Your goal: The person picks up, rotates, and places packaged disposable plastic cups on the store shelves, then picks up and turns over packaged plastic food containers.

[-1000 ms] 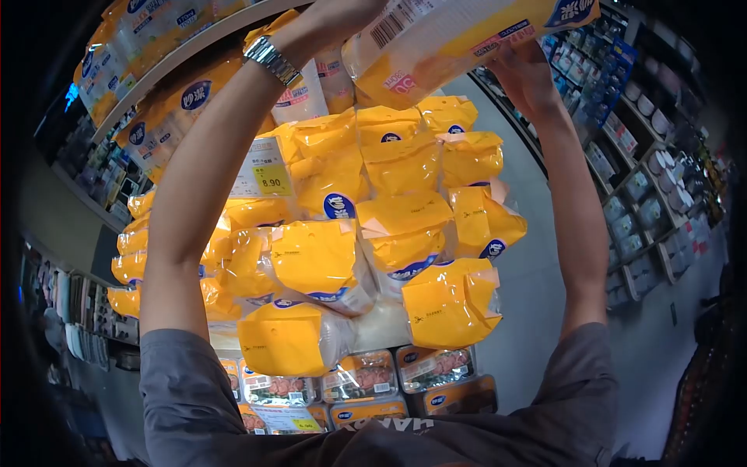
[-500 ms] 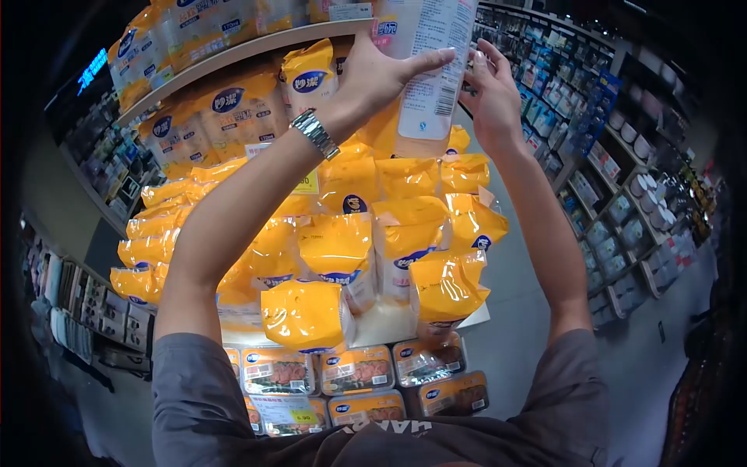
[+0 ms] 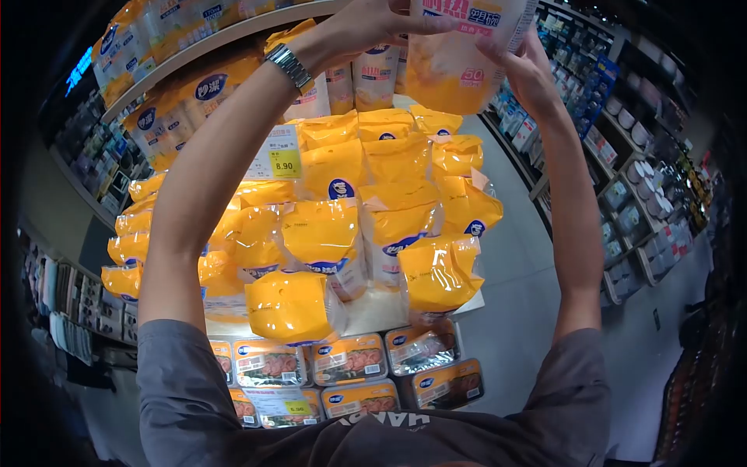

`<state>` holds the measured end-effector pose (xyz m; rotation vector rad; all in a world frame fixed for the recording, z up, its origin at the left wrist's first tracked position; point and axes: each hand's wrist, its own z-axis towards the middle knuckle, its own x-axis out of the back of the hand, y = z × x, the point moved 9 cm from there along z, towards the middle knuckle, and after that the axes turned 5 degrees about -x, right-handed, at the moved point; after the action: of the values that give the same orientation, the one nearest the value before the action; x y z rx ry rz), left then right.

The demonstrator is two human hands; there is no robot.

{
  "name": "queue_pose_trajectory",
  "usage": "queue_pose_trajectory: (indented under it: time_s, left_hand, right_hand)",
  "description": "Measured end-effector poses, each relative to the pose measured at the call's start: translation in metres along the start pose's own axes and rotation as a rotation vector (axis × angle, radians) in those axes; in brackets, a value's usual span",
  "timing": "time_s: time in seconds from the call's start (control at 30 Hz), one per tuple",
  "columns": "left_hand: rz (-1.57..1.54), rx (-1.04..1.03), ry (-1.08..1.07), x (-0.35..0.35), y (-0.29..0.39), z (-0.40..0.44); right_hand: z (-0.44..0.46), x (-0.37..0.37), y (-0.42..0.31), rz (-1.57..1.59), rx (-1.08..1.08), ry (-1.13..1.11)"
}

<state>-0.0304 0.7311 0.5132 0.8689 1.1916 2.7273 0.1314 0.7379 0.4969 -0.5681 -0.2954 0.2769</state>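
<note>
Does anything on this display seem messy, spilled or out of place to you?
I see nothing spilled or torn. Only the front row looks slightly uneven: a gap bares the shelf between the front-left packet and the front-right packet, while the yellow-topped packets behind stand closer together.

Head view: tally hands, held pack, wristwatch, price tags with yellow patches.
Hands: 2, left hand and right hand
Held pack: 1
Wristwatch: 1
Yellow-patched price tags: 2, upper tag and lower tag
Total: 6
</note>
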Motion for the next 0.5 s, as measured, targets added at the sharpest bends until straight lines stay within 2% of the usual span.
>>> queue_pose_trajectory:
  time_s: [0.03,0.1,0.13,0.17,0.2,0.27,0.3,0.33,0.4,0.5]
  left_hand:
    - [0.069,-0.096,-0.025,0.000,0.003,0.008]
    - [0.134,-0.301,-0.033,0.003,-0.001,0.027]
    - [0.261,-0.368,-0.017,0.002,-0.011,0.034]
    - [0.390,-0.433,0.001,-0.001,-0.021,0.039]
    - [0.522,-0.493,0.021,-0.004,-0.032,0.042]
    - [0.392,-0.421,0.134,0.001,-0.073,0.046]
    - [0.327,-0.386,0.188,0.004,-0.085,0.046]
    - [0.418,-0.287,0.163,0.003,-0.102,0.051]
    - [0.594,-0.086,0.107,0.002,-0.135,0.056]
    - [0.917,0.161,0.157,0.011,-0.240,0.081]
  right_hand:
    - [0.005,0.002,0.012,-0.015,-0.090,-0.010]
    - [0.013,0.008,0.025,-0.225,-0.120,-0.011]
    - [0.017,0.011,0.034,-0.332,-0.133,-0.015]
    - [0.023,0.005,0.049,-0.307,-0.112,-0.114]
    - [0.028,0.002,0.067,-0.076,-0.049,-0.200]
    - [0.030,-0.001,0.097,0.400,0.071,-0.357]
    - [0.031,-0.003,0.105,0.239,-0.043,-0.216]
    - [0.029,-0.004,0.113,0.091,-0.174,-0.096]
    - [0.034,0.022,0.188,-0.474,-0.044,-0.186]
    - [0.023,0.018,0.229,-0.443,-0.086,-0.153]
